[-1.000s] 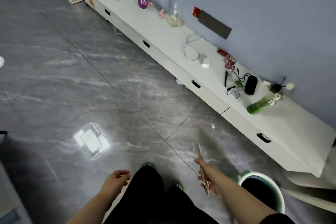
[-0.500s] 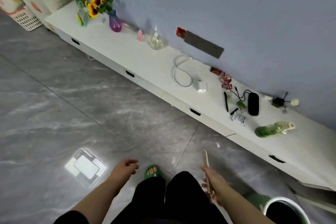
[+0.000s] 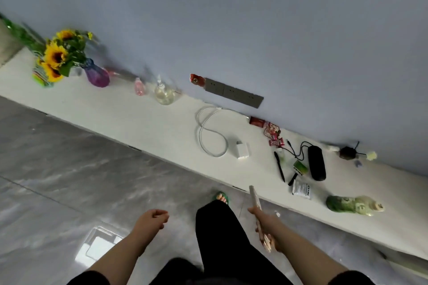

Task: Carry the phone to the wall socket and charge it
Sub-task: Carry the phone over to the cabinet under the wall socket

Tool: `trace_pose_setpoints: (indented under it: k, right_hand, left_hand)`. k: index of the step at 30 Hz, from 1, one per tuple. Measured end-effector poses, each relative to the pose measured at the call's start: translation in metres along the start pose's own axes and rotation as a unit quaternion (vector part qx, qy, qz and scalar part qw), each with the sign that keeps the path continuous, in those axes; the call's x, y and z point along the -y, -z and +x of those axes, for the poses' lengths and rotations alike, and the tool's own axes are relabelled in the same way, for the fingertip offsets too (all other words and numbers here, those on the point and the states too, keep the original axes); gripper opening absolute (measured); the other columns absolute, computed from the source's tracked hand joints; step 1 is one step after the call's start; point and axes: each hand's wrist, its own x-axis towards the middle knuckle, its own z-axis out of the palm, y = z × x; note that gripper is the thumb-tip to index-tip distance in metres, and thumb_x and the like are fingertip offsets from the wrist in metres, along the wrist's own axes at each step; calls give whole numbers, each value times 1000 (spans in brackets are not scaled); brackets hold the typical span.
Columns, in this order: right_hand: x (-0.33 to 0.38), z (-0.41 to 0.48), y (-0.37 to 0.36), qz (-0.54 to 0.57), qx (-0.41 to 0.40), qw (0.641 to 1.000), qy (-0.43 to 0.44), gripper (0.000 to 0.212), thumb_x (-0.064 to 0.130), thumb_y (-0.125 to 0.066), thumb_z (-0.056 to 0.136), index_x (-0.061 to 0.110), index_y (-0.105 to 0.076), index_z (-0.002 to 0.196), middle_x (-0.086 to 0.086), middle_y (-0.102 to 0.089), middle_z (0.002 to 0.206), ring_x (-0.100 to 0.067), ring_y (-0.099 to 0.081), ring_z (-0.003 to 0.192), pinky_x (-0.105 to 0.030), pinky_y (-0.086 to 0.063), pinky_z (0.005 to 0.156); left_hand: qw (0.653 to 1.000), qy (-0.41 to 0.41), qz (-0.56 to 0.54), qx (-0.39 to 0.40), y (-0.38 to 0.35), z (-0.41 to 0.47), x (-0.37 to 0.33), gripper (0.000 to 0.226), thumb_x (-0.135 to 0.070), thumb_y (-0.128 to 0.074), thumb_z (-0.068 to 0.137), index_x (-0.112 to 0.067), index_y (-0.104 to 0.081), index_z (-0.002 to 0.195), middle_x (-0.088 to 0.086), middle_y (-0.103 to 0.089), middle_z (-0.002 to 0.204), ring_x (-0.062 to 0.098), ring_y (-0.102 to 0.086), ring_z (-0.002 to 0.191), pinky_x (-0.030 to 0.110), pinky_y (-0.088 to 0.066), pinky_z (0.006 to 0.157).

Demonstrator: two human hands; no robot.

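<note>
A long white low cabinet [image 3: 139,120] runs along the foot of the blue-grey wall [image 3: 254,18], slanting down toward the right of the view, and everything else is placed against it. Set in the wall just above the cabinet's middle is the dark wall socket strip [image 3: 234,95]. At the cabinet's far left end stands a purple vase of sunflowers [image 3: 96,75], and toward its right end a green bottle [image 3: 347,204] lies on its side. On the cabinet top below the socket strip, a white charging cable [image 3: 208,132] lies in a loose loop, its end running to a white charger block [image 3: 242,150]. Right of the block lies a black oblong case [image 3: 316,162] among small clutter. The phone [image 3: 258,213] is off the cabinet, in the air in front of its front edge, seen edge-on; its long axis runs away from the person, with the far end pointing up toward the cabinet and the socket strip and the near end down by the wrist. The right hand [image 3: 266,224] is closed around the phone's lower half, fingers wrapped on one side and thumb on the other. The left hand [image 3: 150,221] hangs over the grey floor in front of the cabinet, fingers loosely curled and parted, holding nothing.
</note>
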Motion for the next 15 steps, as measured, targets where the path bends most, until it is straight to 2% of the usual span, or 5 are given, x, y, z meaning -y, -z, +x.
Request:
trace_pose_setpoints:
  k: [3,6,10,12,15]
  right_hand:
    - [58,14,-9,0,6,1000,19,63,46,-70,80,-4,-57,117,-12,-58,83,-26,-56,74,-32,-42,58]
    - [106,31,-25,-3,-3,1000,29,75,49,-71,77,-8,-54,123,-14,-60,88,-23,-55,65,-31,-41,54]
    - [156,56,-51,4,-11,999,33,56,50,-68,79,-1,-59,102,-11,-59,81,-19,-53,64,-28,-37,54]
    - [174,70,-67,19,-6,1000,25,47,50,-68,78,6,-54,79,-8,-51,66,-21,-50,59,-28,-37,55]
    - [193,94,-97,36,-12,999,12,45,49,-70,75,10,-48,70,-7,-43,62,-21,-44,58,-30,-35,60]
  left_hand:
    - [1000,-5,21,-6,10,28,-48,10,-18,-59,88,-11,-66,91,10,-67,88,23,-59,76,26,-37,60]
    - [998,-28,57,1,17,57,-96,17,-22,-56,86,-19,-54,70,9,-53,71,16,-46,65,30,-30,63]
    - [995,-29,100,5,23,109,-147,22,-19,-57,85,-20,-55,63,3,-50,59,15,-45,54,28,-31,57]
    - [993,-23,110,23,27,139,-167,8,-18,-59,86,-20,-64,81,1,-60,70,16,-56,65,27,-38,59]
    - [989,-28,140,33,34,192,-188,23,-16,-59,86,-12,-64,108,9,-67,105,26,-63,96,30,-45,80]
